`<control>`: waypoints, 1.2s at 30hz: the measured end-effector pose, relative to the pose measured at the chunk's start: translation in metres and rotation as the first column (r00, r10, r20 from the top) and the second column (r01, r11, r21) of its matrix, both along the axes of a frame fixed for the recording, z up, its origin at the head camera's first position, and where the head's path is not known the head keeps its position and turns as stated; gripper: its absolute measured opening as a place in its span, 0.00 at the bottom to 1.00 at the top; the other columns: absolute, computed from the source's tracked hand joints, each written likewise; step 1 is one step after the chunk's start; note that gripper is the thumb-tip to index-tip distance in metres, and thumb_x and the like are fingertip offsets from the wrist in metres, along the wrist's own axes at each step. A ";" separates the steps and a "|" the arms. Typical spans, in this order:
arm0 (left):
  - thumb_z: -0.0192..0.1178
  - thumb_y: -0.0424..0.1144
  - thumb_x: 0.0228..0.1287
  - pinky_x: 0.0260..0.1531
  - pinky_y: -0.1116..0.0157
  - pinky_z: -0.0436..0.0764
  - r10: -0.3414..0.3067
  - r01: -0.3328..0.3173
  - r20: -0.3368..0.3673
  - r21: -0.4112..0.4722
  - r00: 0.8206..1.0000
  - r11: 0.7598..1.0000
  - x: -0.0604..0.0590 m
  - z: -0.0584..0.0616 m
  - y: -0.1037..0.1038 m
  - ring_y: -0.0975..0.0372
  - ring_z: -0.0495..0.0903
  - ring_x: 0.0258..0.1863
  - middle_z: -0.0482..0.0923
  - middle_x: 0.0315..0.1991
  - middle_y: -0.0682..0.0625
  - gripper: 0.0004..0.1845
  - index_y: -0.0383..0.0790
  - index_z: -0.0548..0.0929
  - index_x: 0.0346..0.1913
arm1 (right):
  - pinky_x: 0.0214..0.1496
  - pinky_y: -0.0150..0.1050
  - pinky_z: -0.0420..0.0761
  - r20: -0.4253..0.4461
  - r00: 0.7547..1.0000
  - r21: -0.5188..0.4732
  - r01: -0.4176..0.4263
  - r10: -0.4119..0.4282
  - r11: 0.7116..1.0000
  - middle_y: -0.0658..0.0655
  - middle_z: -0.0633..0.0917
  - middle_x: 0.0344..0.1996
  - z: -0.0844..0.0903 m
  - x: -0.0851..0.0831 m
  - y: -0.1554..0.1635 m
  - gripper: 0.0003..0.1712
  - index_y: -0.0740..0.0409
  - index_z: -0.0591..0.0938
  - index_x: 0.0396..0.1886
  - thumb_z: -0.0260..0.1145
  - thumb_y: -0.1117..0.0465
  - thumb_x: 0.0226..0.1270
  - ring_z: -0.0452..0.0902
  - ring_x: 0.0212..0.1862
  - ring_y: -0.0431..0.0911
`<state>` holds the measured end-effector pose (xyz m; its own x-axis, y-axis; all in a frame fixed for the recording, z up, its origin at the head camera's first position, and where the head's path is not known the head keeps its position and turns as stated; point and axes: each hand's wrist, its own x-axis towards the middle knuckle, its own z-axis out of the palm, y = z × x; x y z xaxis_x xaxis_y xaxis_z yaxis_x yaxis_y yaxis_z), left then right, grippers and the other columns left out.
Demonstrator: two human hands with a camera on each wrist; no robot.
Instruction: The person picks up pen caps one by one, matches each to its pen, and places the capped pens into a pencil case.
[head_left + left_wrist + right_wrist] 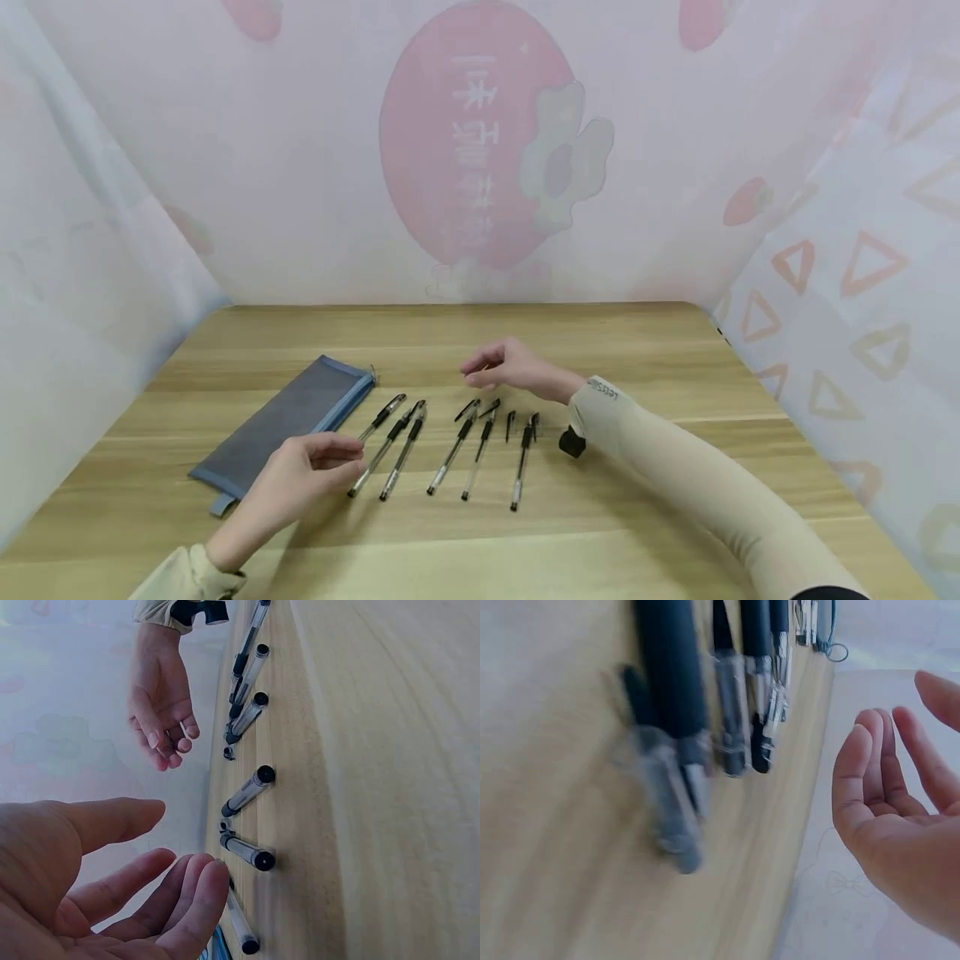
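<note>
Several clear-barrelled black pens [521, 471] lie in a loose row on the table, tips away from the viewer. Small black caps [510, 426] lie by the tips of those on the right. My left hand [303, 475] hovers at the row's left end, thumb and fingers apart, with nothing held; it covers the lower part of the leftmost pen [387, 411]. Beyond the row, my right hand [517, 371] hangs above the table, its fingers loosely bent. In the right wrist view that hand [900, 795] holds nothing, and the nearest pen [671, 675] is blurred.
A grey zip pouch [281, 417] with blue edging lies flat at the left, partly behind my left hand. The wooden table [450, 558] meets a pale printed curtain [315, 167] at its back and sides. A black piece [572, 442] hangs under the right sleeve.
</note>
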<state>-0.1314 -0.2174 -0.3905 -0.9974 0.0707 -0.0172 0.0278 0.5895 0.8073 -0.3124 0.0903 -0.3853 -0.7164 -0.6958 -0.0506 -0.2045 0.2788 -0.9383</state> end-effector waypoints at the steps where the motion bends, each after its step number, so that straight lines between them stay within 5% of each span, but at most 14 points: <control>1: 0.71 0.46 0.61 0.40 0.66 0.81 -0.012 0.012 0.000 0.013 1.000 1.000 -0.003 0.001 0.001 0.63 0.83 0.41 0.85 0.43 0.52 0.20 0.39 0.84 0.52 | 0.54 0.58 0.77 0.012 1.000 -0.014 0.007 -0.007 1.000 0.66 0.82 0.53 0.000 0.001 0.003 0.15 0.60 0.84 0.51 0.71 0.60 0.66 0.79 0.49 0.57; 7: 0.70 0.44 0.62 0.41 0.64 0.82 -0.066 0.066 -0.006 0.021 0.998 0.998 -0.014 0.002 0.005 0.62 0.83 0.42 0.85 0.46 0.48 0.21 0.36 0.83 0.54 | 0.54 0.60 0.75 0.073 0.997 -0.037 0.020 -0.017 0.999 0.67 0.82 0.52 -0.004 0.015 0.016 0.20 0.67 0.81 0.54 0.71 0.62 0.65 0.77 0.51 0.63; 13: 0.70 0.42 0.62 0.44 0.60 0.81 -0.064 0.064 -0.003 0.005 0.998 0.998 -0.023 -0.001 0.006 0.61 0.83 0.42 0.85 0.45 0.48 0.21 0.35 0.83 0.54 | 0.56 0.59 0.76 0.101 0.995 -0.079 -0.010 0.018 0.997 0.67 0.81 0.54 -0.006 0.024 0.019 0.24 0.71 0.78 0.57 0.71 0.64 0.64 0.80 0.51 0.57; 20: 0.71 0.39 0.61 0.42 0.60 0.82 -0.047 0.047 0.013 0.014 0.999 0.999 -0.028 -0.008 0.005 0.60 0.83 0.42 0.85 0.44 0.48 0.20 0.34 0.83 0.54 | 0.55 0.53 0.79 0.116 0.992 -0.085 -0.040 0.050 0.996 0.67 0.81 0.54 -0.011 0.026 0.019 0.26 0.70 0.78 0.59 0.72 0.63 0.64 0.81 0.49 0.53; 36: 0.73 0.30 0.54 0.39 0.64 0.83 -0.047 0.047 -0.001 0.069 0.999 0.997 -0.034 -0.021 0.015 0.58 0.84 0.40 0.85 0.41 0.46 0.22 0.31 0.83 0.52 | 0.56 0.56 0.77 0.199 0.976 -0.133 -0.061 0.087 0.989 0.69 0.78 0.58 -0.014 0.028 0.019 0.25 0.66 0.78 0.60 0.70 0.65 0.65 0.76 0.55 0.62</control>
<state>-0.1654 -0.2021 -0.4117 -0.9929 0.1182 -0.0118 0.0531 0.5303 0.8461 -0.2846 0.1088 -0.3989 -0.6460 -0.7569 -0.0992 -0.0209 0.1475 -0.9888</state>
